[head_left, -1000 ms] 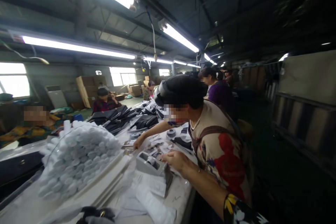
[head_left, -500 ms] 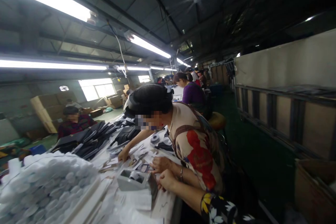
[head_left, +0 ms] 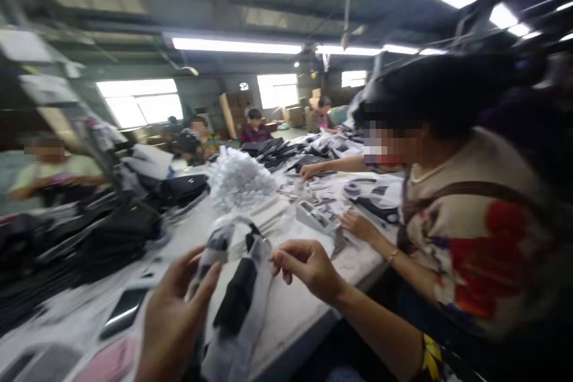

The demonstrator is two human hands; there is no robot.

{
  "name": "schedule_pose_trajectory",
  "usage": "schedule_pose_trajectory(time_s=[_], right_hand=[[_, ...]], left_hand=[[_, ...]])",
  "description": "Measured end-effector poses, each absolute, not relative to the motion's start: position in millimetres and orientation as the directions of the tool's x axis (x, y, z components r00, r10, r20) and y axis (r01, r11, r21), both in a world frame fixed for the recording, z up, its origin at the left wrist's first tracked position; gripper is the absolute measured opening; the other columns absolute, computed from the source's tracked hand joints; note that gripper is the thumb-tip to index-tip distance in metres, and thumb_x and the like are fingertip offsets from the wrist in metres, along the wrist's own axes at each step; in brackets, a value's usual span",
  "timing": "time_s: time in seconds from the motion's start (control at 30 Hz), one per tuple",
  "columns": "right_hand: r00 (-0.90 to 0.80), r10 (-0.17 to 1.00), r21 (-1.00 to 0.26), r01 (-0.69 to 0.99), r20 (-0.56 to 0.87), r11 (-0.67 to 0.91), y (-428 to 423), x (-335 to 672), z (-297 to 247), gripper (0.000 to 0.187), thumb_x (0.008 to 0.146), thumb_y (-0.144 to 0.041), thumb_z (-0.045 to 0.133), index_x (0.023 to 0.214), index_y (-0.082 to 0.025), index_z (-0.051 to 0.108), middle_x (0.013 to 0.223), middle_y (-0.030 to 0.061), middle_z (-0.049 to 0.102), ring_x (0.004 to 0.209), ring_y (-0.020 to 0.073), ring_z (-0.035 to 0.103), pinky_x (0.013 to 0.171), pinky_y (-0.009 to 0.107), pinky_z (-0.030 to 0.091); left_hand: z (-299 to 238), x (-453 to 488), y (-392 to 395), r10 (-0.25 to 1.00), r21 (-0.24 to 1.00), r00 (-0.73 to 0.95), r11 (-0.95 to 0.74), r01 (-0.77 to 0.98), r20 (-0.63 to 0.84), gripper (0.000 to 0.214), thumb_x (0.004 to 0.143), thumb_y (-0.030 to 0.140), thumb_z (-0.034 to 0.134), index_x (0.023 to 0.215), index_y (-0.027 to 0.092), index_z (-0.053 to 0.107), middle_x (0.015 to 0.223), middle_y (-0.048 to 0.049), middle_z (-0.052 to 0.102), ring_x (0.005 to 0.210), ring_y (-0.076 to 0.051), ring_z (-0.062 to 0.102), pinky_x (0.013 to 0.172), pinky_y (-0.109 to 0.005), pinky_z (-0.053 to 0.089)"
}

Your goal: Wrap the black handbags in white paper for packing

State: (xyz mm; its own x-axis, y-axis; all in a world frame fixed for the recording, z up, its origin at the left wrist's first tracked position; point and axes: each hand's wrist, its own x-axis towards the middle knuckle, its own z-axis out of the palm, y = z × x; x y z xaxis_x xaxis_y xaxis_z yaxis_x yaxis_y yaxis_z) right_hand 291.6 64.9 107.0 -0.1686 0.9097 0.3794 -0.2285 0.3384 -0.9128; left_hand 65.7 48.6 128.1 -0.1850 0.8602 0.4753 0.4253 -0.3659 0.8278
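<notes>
My left hand [head_left: 172,316] rises from the lower left, its fingers closed on a clear plastic bag [head_left: 257,304] with a black item [head_left: 237,295] inside. My right hand [head_left: 308,265] pinches the bag's upper right edge. The bag hangs just above the white table [head_left: 295,310]. The picture is blurred by motion.
A co-worker in a flowered top [head_left: 474,233] sits close on the right, with hands by a grey tape dispenser [head_left: 313,215]. A heap of small white pieces [head_left: 239,179] lies beyond. Black goods [head_left: 111,233] are piled at left. A phone [head_left: 123,310] lies near my left hand. More people work farther off.
The view has swung left and down. My right hand has left the tape dispenser, and both hands now hold the plastic bag in front of me.
</notes>
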Motion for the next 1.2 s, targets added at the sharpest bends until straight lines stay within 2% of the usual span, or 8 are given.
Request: schedule_pose_trajectory(time_s=[0.1, 0.33, 0.6, 0.77, 0.93, 1.0, 1.1, 1.2], right_hand=[[-0.243, 0.892, -0.913, -0.256, 0.38, 0.319, 67, 258, 117, 0.034, 0.083, -0.049, 0.072, 0.084, -0.015, 0.076, 0.066, 0.0042, 0.071, 0.048, 0.0094, 0.055, 0.048, 0.022, 0.045], [-0.233, 0.9, -0.929, -0.124, 0.368, 0.348, 79, 223, 121, 0.038, 0.084, -0.051, 0.071, 0.073, -0.014, 0.074, 0.056, 0.002, 0.065, 0.044, 0.0089, 0.052, 0.044, 0.02, 0.04], [-0.385, 0.904, -0.981, -0.02, 0.184, 0.19, 93, 232, 126, 0.044, 0.075, -0.054, 0.075, 0.061, -0.013, 0.069, 0.052, 0.0025, 0.064, 0.04, 0.0092, 0.053, 0.039, 0.019, 0.038], [-0.429, 0.899, -0.991, -0.129, 0.089, 0.037, 111, 224, 110, 0.054, 0.059, -0.063, 0.081, 0.051, -0.014, 0.061, 0.039, -0.0016, 0.052, 0.033, 0.0071, 0.043, 0.034, 0.019, 0.029], [-0.439, 0.898, -0.997, -0.082, 0.042, 0.006, 126, 216, 89, 0.06, 0.06, -0.071, 0.077, 0.049, -0.016, 0.057, 0.039, -0.0016, 0.051, 0.033, 0.0075, 0.043, 0.032, 0.019, 0.025], [-0.383, 0.923, -1.0, -0.02, 0.026, 0.02, 125, 218, 83, 0.059, 0.066, -0.069, 0.074, 0.049, -0.016, 0.057, 0.039, -0.0013, 0.052, 0.033, 0.0074, 0.043, 0.033, 0.019, 0.027], [-0.289, 0.952, -0.994, -0.022, 0.105, 0.102, 113, 227, 80, 0.054, 0.078, -0.064, 0.07, 0.057, -0.014, 0.065, 0.047, 0.001, 0.06, 0.037, 0.0077, 0.048, 0.038, 0.02, 0.035], [-0.217, 0.958, -0.97, -0.196, 0.187, 0.145, 92, 235, 87, 0.044, 0.082, -0.056, 0.07, 0.089, -0.013, 0.075, 0.071, 0.0054, 0.073, 0.057, 0.0145, 0.066, 0.056, 0.025, 0.053]], left_hand=[[123, 60, 47, 0.894, 0.881, -0.215, -0.3, 0.366, 0.393, 0.052, 0.08, 0.051, 0.072, 0.121, 0.021, 0.06, 0.11, -0.0079, 0.072, 0.105, -0.025, 0.068, 0.093, -0.038, 0.052], [126, 70, 46, 0.89, 0.884, -0.192, -0.34, 0.322, 0.413, 0.045, 0.081, 0.044, 0.074, 0.119, 0.023, 0.061, 0.114, -0.0062, 0.071, 0.11, -0.022, 0.066, 0.097, -0.035, 0.049], [128, 60, 45, 0.951, 0.942, -0.118, -0.258, 0.214, 0.287, 0.051, 0.078, 0.046, 0.076, 0.121, 0.022, 0.061, 0.109, -0.0071, 0.074, 0.101, -0.024, 0.069, 0.088, -0.033, 0.052], [129, 60, 45, 0.975, 0.973, -0.084, -0.197, 0.119, 0.207, 0.051, 0.078, 0.045, 0.076, 0.12, 0.021, 0.061, 0.11, -0.0065, 0.074, 0.1, -0.022, 0.069, 0.084, -0.029, 0.052], [132, 61, 44, 0.984, 0.988, -0.088, -0.154, 0.017, 0.155, 0.054, 0.077, 0.046, 0.077, 0.122, 0.02, 0.06, 0.109, -0.0065, 0.073, 0.096, -0.021, 0.068, 0.082, -0.027, 0.052], [132, 61, 44, 0.984, 0.99, -0.109, -0.142, -0.007, 0.141, 0.057, 0.076, 0.046, 0.078, 0.123, 0.02, 0.059, 0.11, -0.0064, 0.072, 0.096, -0.02, 0.068, 0.082, -0.027, 0.052], [131, 59, 45, 0.979, 0.991, -0.154, -0.133, -0.002, 0.131, 0.06, 0.075, 0.047, 0.079, 0.125, 0.022, 0.058, 0.109, -0.0049, 0.072, 0.093, -0.018, 0.068, 0.081, -0.026, 0.051], [128, 58, 46, 0.967, 0.987, -0.197, -0.159, 0.027, 0.161, 0.059, 0.075, 0.046, 0.079, 0.125, 0.023, 0.059, 0.108, -0.0037, 0.072, 0.094, -0.017, 0.067, 0.082, -0.025, 0.051]])
